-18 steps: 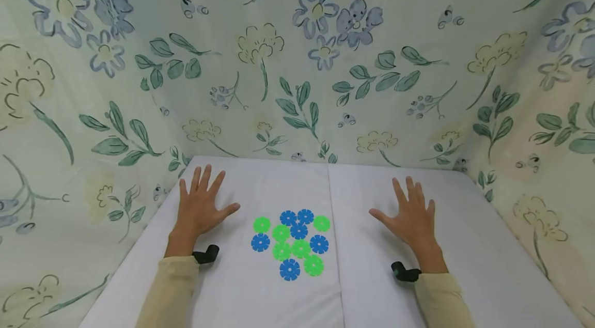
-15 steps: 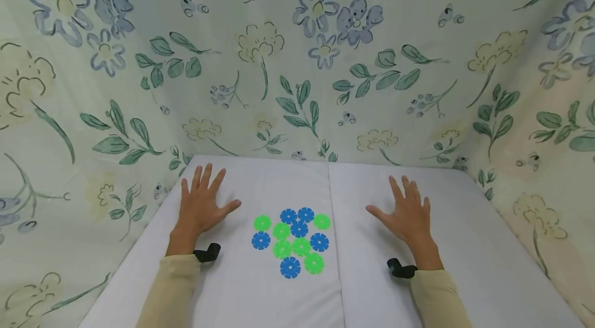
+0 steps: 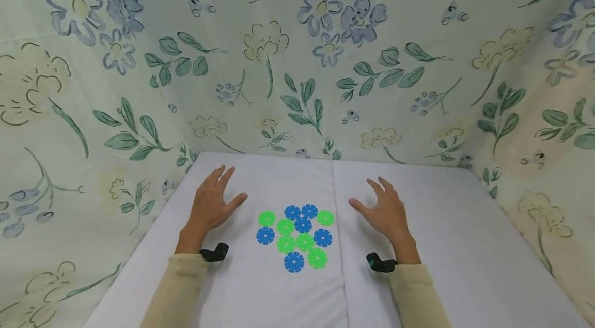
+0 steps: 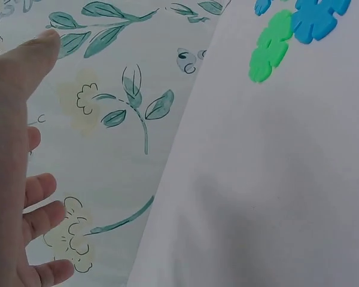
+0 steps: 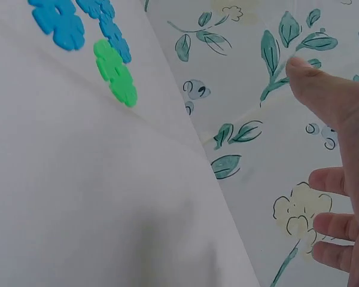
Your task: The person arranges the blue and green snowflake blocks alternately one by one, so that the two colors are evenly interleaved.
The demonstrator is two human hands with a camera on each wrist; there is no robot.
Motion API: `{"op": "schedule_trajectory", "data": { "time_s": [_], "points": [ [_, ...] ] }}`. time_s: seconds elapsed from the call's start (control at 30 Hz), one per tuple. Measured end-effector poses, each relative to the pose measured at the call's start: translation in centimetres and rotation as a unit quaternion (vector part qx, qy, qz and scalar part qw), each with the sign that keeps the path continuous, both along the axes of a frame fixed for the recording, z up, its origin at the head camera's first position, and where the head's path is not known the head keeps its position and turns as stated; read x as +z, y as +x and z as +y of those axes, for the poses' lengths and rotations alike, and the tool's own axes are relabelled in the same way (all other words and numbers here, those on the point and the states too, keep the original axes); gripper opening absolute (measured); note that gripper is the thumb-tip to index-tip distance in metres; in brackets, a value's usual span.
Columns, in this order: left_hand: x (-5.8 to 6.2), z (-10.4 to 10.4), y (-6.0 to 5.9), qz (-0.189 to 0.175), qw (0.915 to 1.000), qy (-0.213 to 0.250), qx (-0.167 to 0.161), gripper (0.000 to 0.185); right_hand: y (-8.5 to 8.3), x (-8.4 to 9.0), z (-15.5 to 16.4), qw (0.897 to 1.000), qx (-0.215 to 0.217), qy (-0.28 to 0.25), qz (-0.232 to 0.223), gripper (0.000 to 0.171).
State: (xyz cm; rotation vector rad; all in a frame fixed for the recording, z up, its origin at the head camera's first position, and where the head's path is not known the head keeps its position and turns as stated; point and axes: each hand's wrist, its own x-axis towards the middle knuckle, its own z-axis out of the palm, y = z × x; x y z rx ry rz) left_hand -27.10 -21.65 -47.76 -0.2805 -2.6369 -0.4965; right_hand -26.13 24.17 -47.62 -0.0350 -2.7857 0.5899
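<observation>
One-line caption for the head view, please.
Left hand and right hand, both open, flank a cluster of blue and green discs on a white table.

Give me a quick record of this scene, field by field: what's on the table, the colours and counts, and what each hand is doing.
surface: white table with a seam down its middle
backdrop: floral cloth behind and at both sides
pieces: flat flower-shaped discs, clustered between the hands
colours: six green, five blue
left hand: open, fingers spread, left of the cluster, holding nothing
right hand: open, fingers relaxed, right of the cluster, holding nothing
contact with discs: none, both hands apart from them
sleeves: pale yellow, a dark wrist camera at each
</observation>
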Motion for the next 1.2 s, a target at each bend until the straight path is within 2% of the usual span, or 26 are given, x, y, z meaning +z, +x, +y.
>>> {"op": "schedule_trajectory", "data": {
  "time_s": [0.23, 0.47, 0.73, 1.0, 1.2],
  "points": [
    [-0.7, 1.2, 0.2, -0.046, 0.9975, 0.048, -0.024, 0.079, 0.4, 0.0, -1.3, 0.998, 0.023, -0.051, -0.028, 0.099],
    [-1.5, 2.5, 1.1, -0.111, 0.9897, 0.078, -0.043, 0.065, 0.5, -0.4, -2.6, 0.991, 0.037, -0.098, -0.077, 0.093],
    [-1.6, 3.1, 2.4, -0.124, 0.9851, 0.104, -0.058, 0.054, 0.4, -1.5, -3.6, 0.988, 0.06, -0.11, -0.092, 0.087],
    [-2.0, 3.2, 3.9, -0.153, 0.9789, 0.123, -0.059, 0.049, 0.2, -2.2, -4.5, 0.98, 0.122, -0.125, -0.09, 0.075],
    [-3.4, 4.2, 4.3, -0.157, 0.9756, 0.132, -0.08, 0.049, 0.1, -3.1, -4.7, 0.976, 0.149, -0.127, -0.091, 0.062]
  ]
}}
